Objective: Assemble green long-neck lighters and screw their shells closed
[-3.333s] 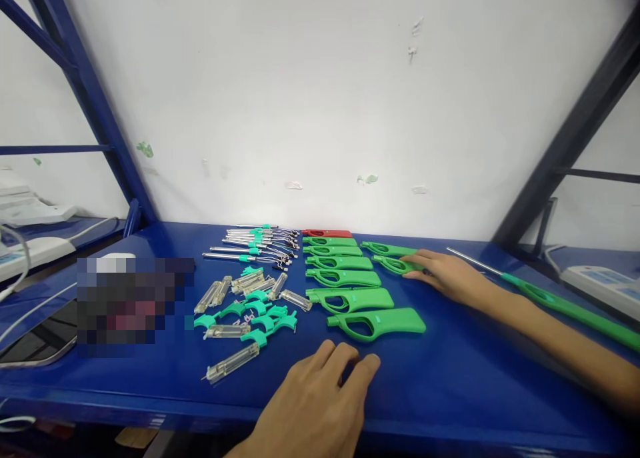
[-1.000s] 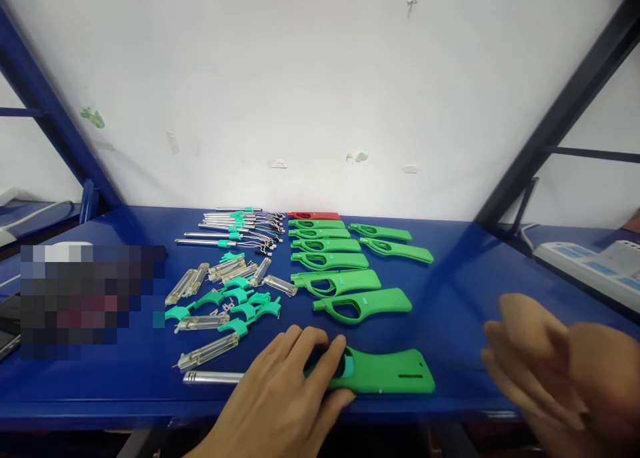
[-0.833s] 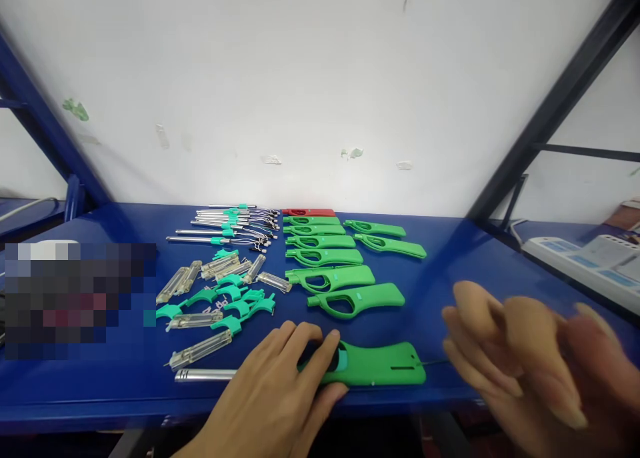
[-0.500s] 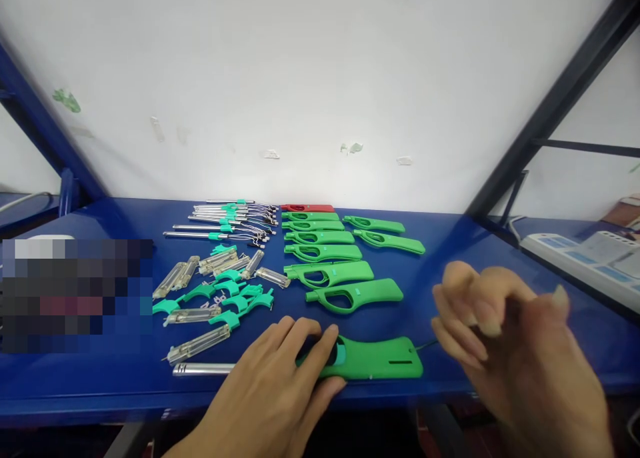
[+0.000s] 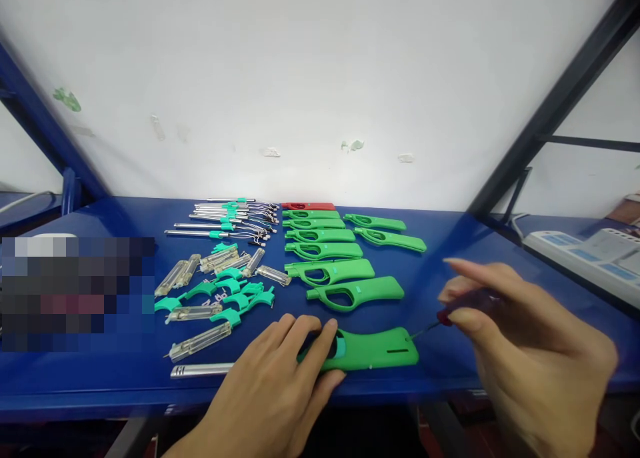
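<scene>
A green stick lighter [image 5: 376,349] with a silver metal tube lies along the front edge of the blue table. My left hand [image 5: 283,365] is closed over its trigger-loop section, fingers on top and thumb along the near side. My right hand [image 5: 533,341] grips the dark reddish handle of a screwdriver [image 5: 442,317]. Its thin shaft slants down to the left, its tip at the small hole in the lighter's butt end. Whether a screw sits there is too small to tell. The right fingers hide most of the handle.
Several green lighter shells [image 5: 360,293] and a red one [image 5: 310,206] lie in rows behind. To the left are metal tubes with wires [image 5: 193,233], clear fuel tanks [image 5: 200,343] and teal triggers [image 5: 227,318]. A white power strip [image 5: 575,251] stands at the right.
My right hand has turned over, its index finger now stretched out and the screwdriver handle showing. The lighter's butt end has shifted slightly away from me. My left hand stays nearly in place.
</scene>
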`<state>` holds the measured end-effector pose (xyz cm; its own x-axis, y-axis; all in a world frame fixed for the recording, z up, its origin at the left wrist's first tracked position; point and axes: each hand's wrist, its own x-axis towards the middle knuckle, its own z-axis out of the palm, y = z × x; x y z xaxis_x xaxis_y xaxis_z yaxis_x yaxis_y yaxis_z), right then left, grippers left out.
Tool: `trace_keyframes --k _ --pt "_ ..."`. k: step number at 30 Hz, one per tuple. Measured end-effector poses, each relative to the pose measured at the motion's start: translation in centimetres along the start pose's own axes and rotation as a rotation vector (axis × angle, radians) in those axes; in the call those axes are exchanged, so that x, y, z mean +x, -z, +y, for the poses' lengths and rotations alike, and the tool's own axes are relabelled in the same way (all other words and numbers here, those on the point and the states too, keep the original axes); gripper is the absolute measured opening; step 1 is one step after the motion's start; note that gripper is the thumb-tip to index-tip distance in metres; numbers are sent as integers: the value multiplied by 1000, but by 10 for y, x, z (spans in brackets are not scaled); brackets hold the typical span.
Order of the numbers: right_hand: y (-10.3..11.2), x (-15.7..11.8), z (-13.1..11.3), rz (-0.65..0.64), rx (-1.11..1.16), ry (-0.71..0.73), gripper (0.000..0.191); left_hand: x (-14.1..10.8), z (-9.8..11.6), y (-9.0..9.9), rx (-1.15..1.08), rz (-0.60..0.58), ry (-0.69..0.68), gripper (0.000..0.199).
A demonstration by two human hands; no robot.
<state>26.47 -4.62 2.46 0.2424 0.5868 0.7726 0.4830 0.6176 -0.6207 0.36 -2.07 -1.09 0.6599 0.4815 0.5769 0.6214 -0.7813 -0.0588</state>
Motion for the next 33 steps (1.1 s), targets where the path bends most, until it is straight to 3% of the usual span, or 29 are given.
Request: trace_keyframes --k 4,7,11,17,21,28,33 --pt "-1 -6 3 24 61 -54 21 1 0 0 -10 -11 5 51" --pt "-2 -5 6 -17 91 -81 21 1 0 2 -11 -13 0 51" --pt "-1 2 6 -46 122 -17 11 0 0 2 -2 -8 -7 51" --pt "-1 -2 11 -57 108 -82 30 2 0 1 3 8 -6 50" --pt "-5 0 15 -69 178 -34 19 3 0 1 -10 14 -3 49" --pt "-3 -2 18 -66 192 -108 28 2 1 2 -10 7 -2 48" --pt "-8 0 17 -41 256 -54 21 2 0 2 -22 5 -6 47"
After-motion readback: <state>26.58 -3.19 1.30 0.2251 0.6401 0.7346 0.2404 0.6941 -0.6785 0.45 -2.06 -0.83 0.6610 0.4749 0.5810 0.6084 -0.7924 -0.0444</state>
